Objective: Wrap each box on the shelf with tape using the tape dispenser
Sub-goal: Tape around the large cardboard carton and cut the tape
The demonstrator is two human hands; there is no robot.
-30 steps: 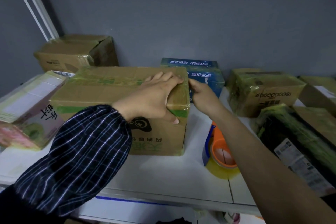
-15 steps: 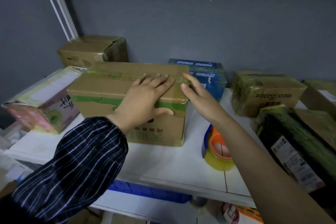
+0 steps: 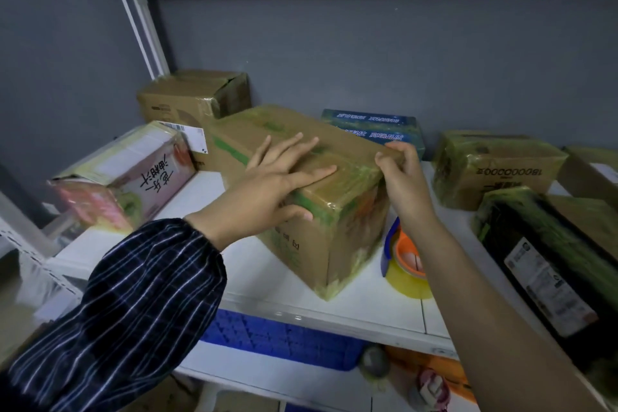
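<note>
White shelf (image 3: 261, 274) against a grey wall (image 3: 368, 53), dim light, with taped boxes along the back and both sides. We note the cardboard box (image 3: 347, 231) at centre frame, sitting on the shelf, glossy with tape. Its long axis runs diagonally, from the rear at upper left down to a near corner at lower centre. The short end face turns toward lower right.

Left hand (image 3: 267, 191) lies flat on the box top, fingers (image 3: 311, 174) straight and spread, thumb down the long side face: released, pressing, not gripping. Right hand (image 3: 406, 184) hooks curled fingers (image 3: 389, 159) over the top's far right corner, grasping the box there.

Tape dispenser (image 3: 406, 261), blue and orange with a yellowish roll, lies on the shelf just beside the box's end face, directly below the right wrist. We judge the right hand much the nearer; the box stands between the left hand and the dispenser. Reaching it means letting go of the corner and dropping straight down. We cannot tell which way the blade points.
</note>
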